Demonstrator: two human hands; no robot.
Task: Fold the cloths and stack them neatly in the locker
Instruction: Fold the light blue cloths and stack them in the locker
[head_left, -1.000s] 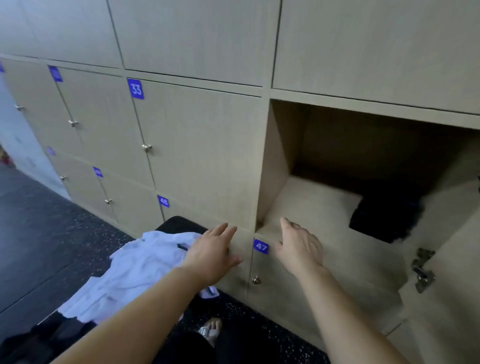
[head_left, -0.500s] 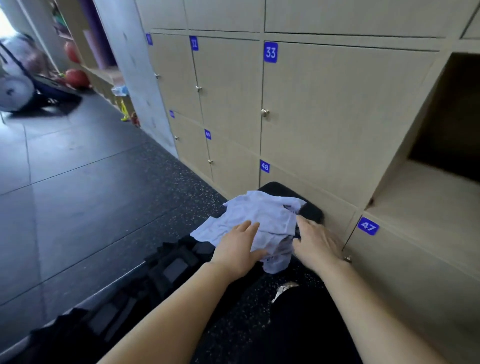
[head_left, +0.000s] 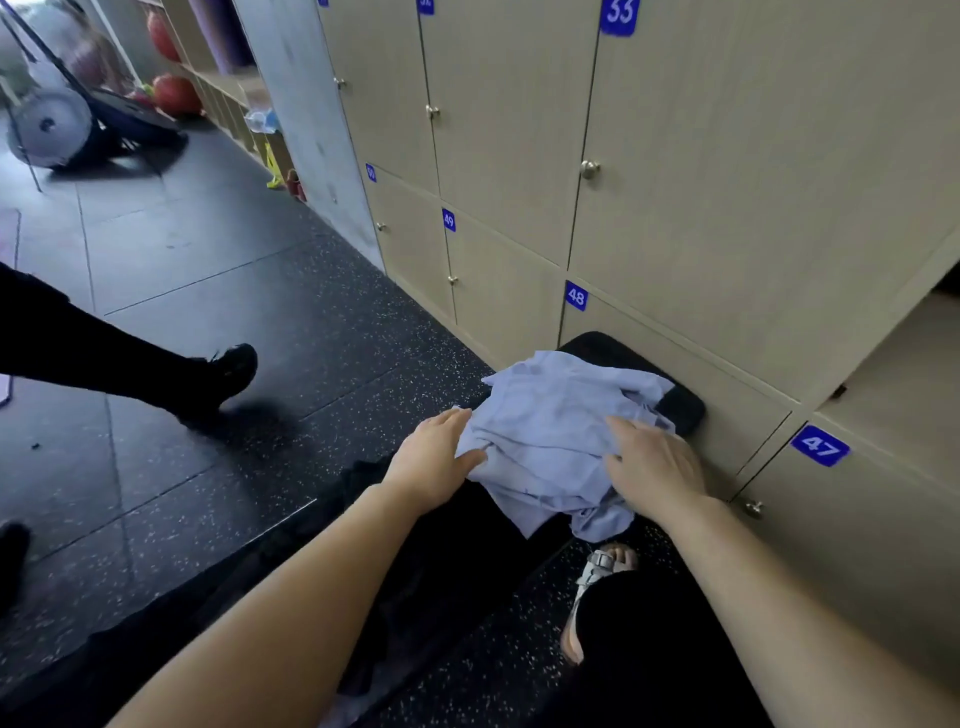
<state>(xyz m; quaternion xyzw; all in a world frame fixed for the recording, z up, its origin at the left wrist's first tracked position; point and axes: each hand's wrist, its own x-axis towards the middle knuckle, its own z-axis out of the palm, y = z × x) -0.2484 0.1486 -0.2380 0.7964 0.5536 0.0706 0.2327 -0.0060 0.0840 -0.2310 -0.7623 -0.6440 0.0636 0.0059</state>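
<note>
Hands spread wider across the crumpled pale-blue fabric cloth (head_left: 550, 441)
Left hand (head_left: 436, 462), right hand (head_left: 654, 462) flat, gripping nothing; cloth atop black cushioned pad (head_left: 683, 408); likely risk: overhanging hem slips off pad if lifted unevenly

Cloth (head_left: 550, 436) lies bunched on the bench (head_left: 683, 410), whose far end abuts the locker wall below door 48 (head_left: 654, 358). Left hand (head_left: 434, 460) rests flat at the cloth's left edge, right hand (head_left: 657, 462) on its right part. Open locker (head_left: 909, 374) stands at right, above door 47 (head_left: 852, 525). Wearer's foot (head_left: 605, 564) is on the floor (head_left: 322, 364), just nearer than the cloth. Another person's leg (head_left: 130, 374) crosses the floor well to the left.
</note>
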